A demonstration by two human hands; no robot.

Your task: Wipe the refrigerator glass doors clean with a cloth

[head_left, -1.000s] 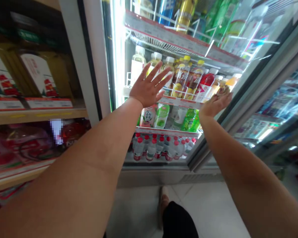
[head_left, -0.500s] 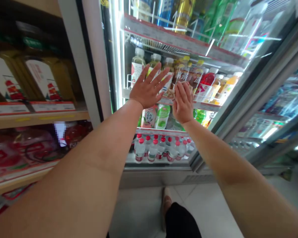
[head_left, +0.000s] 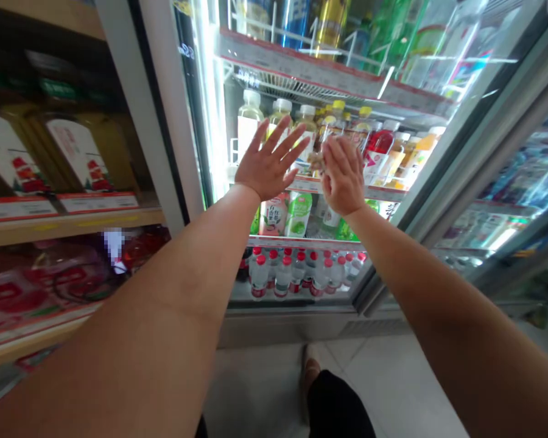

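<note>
My left hand lies with fingers spread, flat against the glass door of a lit drinks fridge. To its right, my right hand has its fingers together, pressed over a crumpled tan cloth at the glass. Only the cloth's left edge shows; the palm hides the rest. Behind the glass, at hand height, stand white-capped bottles, yellow-capped brown bottles and a red drink bottle.
Red-capped water bottles fill the fridge bottom. A metal door frame runs along the right, with another fridge beyond. On the left, a shelf holds large oil-coloured bottles. Below are a tiled floor and my foot.
My right hand has slid a little to the right and up with the cloth. My left hand stays spread on the glass. The view has shifted slightly.
</note>
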